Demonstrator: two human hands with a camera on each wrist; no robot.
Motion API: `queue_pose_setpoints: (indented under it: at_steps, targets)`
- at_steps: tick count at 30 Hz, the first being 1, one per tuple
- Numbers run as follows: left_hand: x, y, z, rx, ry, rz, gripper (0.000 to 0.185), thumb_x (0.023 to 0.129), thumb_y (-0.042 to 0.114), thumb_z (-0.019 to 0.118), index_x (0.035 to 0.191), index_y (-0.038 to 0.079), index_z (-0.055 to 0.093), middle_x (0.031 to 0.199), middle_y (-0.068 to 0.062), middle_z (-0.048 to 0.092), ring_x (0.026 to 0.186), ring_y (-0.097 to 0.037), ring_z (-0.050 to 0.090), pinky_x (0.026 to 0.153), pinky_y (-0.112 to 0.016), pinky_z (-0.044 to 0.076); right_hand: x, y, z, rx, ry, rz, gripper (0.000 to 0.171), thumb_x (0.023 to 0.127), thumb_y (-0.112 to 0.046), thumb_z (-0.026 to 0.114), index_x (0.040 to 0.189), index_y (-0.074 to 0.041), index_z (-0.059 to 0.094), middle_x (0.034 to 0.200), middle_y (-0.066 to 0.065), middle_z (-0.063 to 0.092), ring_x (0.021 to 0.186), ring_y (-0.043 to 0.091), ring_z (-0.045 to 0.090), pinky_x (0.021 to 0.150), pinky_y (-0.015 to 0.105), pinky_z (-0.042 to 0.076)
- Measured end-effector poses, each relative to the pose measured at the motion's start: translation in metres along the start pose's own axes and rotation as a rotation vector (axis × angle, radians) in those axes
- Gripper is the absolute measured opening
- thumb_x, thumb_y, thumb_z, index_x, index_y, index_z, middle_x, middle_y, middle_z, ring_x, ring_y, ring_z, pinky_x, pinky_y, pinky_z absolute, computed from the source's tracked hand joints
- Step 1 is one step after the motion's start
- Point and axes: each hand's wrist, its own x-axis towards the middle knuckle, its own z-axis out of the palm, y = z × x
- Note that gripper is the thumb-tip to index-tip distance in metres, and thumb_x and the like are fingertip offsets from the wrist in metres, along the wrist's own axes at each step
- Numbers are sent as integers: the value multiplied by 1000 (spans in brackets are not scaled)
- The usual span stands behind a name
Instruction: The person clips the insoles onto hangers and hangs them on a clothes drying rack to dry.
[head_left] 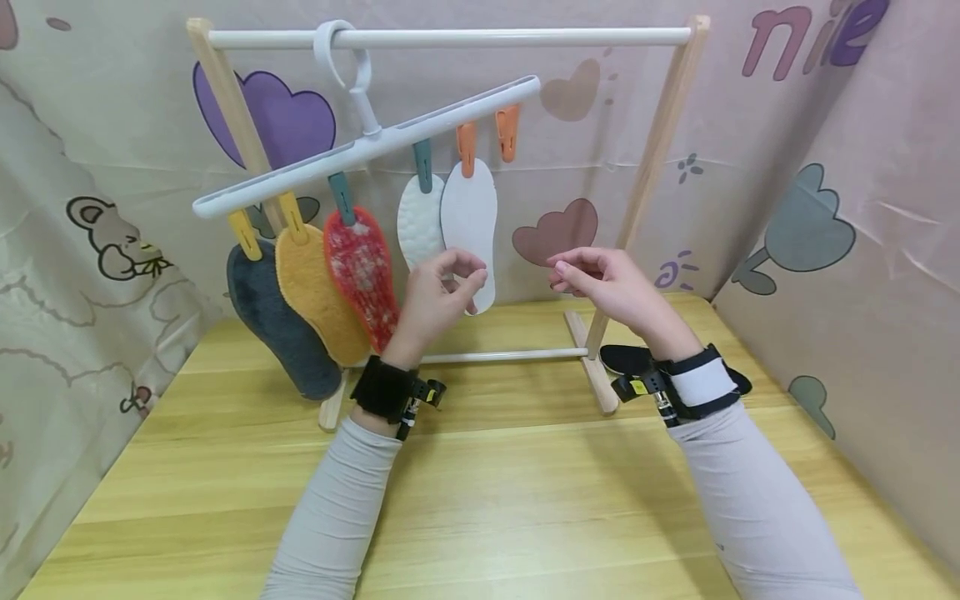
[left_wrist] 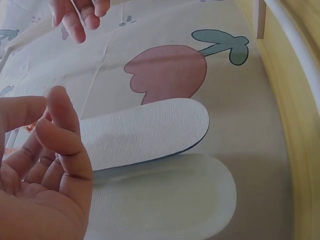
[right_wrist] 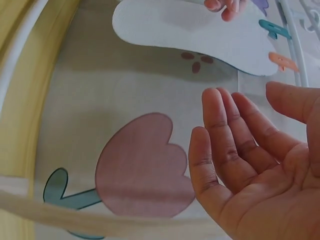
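Observation:
A white clip hanger hangs tilted from the rack's top rod. Five insoles are clipped to it: dark grey, mustard, red, textured white and smooth white. My left hand hovers by the lower end of the white insoles with its fingers loosely curled and holds nothing. In the left wrist view that hand stays clear of both white insoles. My right hand floats to the right, palm relaxed and empty.
One orange clip at the hanger's high right end carries nothing. The wooden rack's legs and lower bar stand on the wooden table. Patterned cloth walls close in the back and both sides.

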Motion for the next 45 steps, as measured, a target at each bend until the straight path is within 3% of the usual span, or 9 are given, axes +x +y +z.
queue_pose_setpoints:
  at_steps: [4,8,13,19,25,32,35,42,45]
  targets:
    - [-1,0,3,18,-17,-8,12,103,15,74,109,5,74,94,-12,72,64,-41,69,51,-24,49,-7,8,-5,-42,-4,8,37,114,-28,55,138,-2,68,120,15,78,98,0,73,92,20,58]
    - [-2,-1,7,27,-31,-10,11,103,14,73,109,5,74,94,-12,73,61,-35,68,49,-24,46,-14,15,-11,-49,-11,35,38,114,-27,55,137,0,68,116,11,79,99,3,75,89,17,57]
    - [-3,-3,13,42,-61,-14,11,103,12,72,109,4,74,94,-12,73,57,-21,65,49,-24,46,-23,26,-15,-27,-10,53,38,114,-24,55,137,4,67,117,14,79,96,0,75,90,16,58]
    - [-4,-4,20,50,-84,-16,9,104,12,71,109,5,73,96,-10,72,59,-27,66,50,-25,46,-37,51,-21,7,10,71,39,115,-22,53,138,8,64,122,21,77,96,0,75,88,16,59]
    - [-7,-5,31,75,-130,-20,10,104,12,71,110,5,73,96,-11,72,56,-21,65,48,-24,42,-49,70,-28,14,43,88,39,114,-19,54,137,11,63,123,26,75,93,-5,73,86,14,58]
    - [-9,-8,43,73,-182,-26,9,103,9,71,109,3,73,98,-15,75,64,-42,70,47,-22,45,-57,77,-35,-52,41,110,41,114,-21,53,139,11,63,123,29,75,93,-8,72,86,13,58]
    - [-10,-12,50,74,-219,-10,11,104,9,70,110,1,73,99,-14,75,65,-43,71,48,-23,47,-61,82,-37,-96,39,126,39,114,-21,54,133,10,67,118,28,77,91,-7,71,85,13,58]
    - [-17,-14,74,111,-291,29,6,103,8,71,106,4,73,97,-11,75,53,-17,63,51,-28,56,-75,100,-44,-168,-19,164,35,114,-21,55,123,7,72,107,19,81,86,0,75,72,22,58]
    - [-18,-12,81,165,-315,36,5,103,11,72,105,7,73,97,-8,76,56,-13,62,55,-24,55,-80,107,-46,-191,-71,179,35,113,-20,56,124,9,72,105,18,81,87,7,78,75,23,60]
